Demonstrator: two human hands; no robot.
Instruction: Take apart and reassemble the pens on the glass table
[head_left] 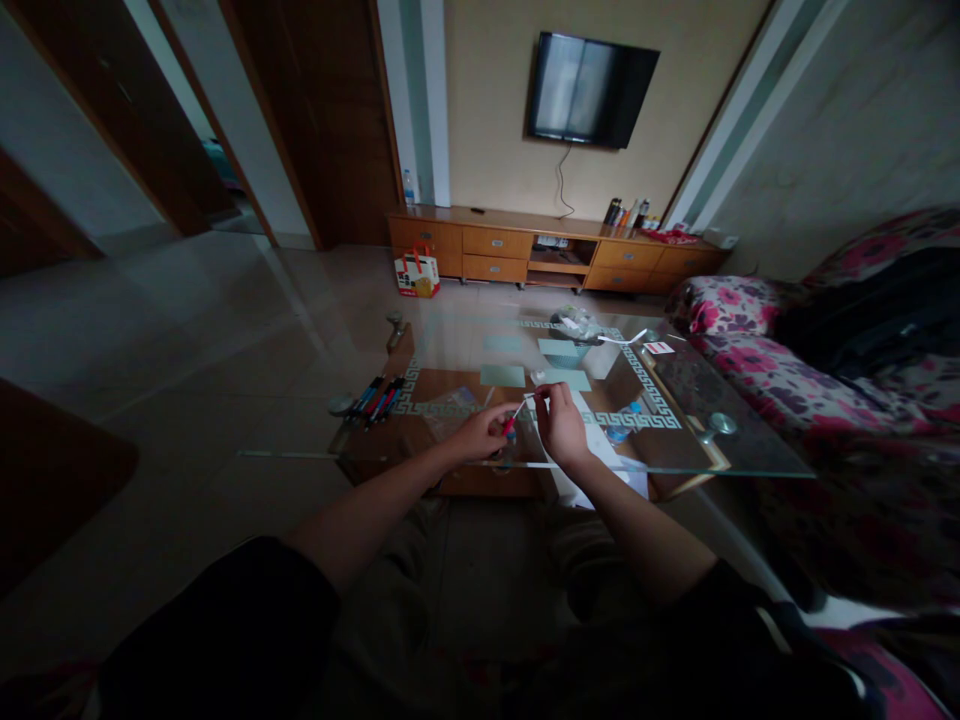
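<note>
Both my hands are held together over the near edge of a glass coffee table. My left hand is closed in a pinch round a thin pen-like stick with a red part near my fingers. My right hand is closed on the stick's other, white end. The two hands almost touch. A bunch of red, blue and black pens lies on the glass to the left of my left hand.
Pale green paper pieces and a small cluttered pile lie further back on the glass. A flowered sofa runs along the right. A wooden TV cabinet stands at the far wall, with a red and white bag on the floor.
</note>
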